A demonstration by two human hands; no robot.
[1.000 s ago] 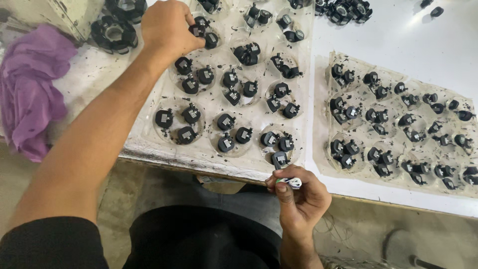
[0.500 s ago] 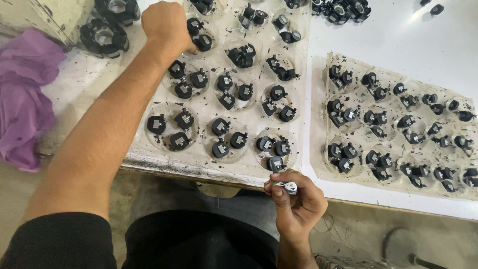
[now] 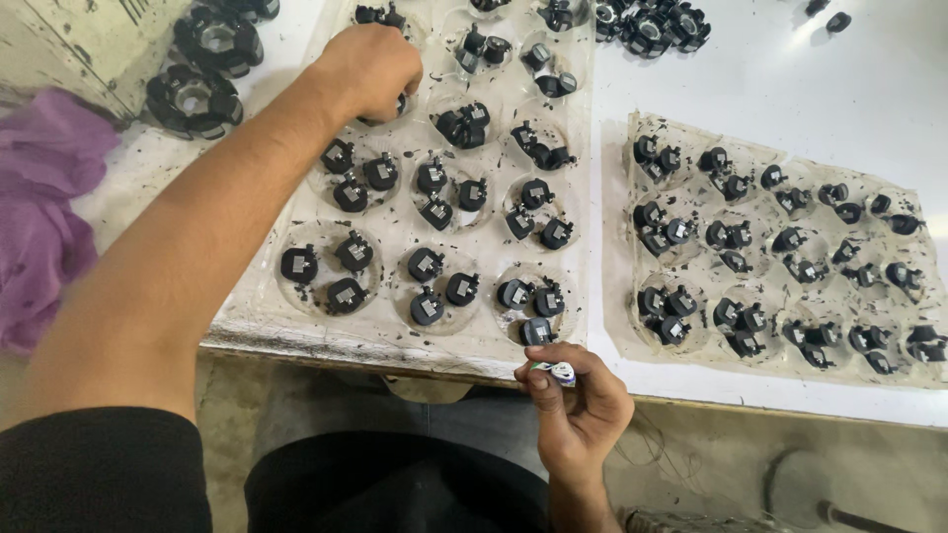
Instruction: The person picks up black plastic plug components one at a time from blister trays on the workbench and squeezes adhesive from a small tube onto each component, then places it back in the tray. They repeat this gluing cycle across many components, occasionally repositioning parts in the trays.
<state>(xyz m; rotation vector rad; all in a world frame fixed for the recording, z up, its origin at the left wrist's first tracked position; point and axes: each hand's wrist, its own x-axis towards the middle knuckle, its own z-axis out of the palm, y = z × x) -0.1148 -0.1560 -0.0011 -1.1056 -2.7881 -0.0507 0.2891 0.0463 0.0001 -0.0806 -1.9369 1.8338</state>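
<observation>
Left hand (image 3: 370,69) closes over a black part in the near tray's (image 3: 296,316) far pocket; right hand (image 3: 578,405) pinches a small white piece (image 3: 558,371) just beside that tray's front edge.

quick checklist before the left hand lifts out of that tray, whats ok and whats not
1. Left hand is over a pocket of the near clear tray: ok.
2. Left hand has a black part gripped: cannot tell, the fist hides it.
3. Right hand pinches a small white piece in its fingers: ok.
4. Right hand is off the trays, at the table edge: ok.
5. Black parts in the near pockets sit inside their cups: ok.
6. Purple cloth lies apart from the tray: ok.
</observation>
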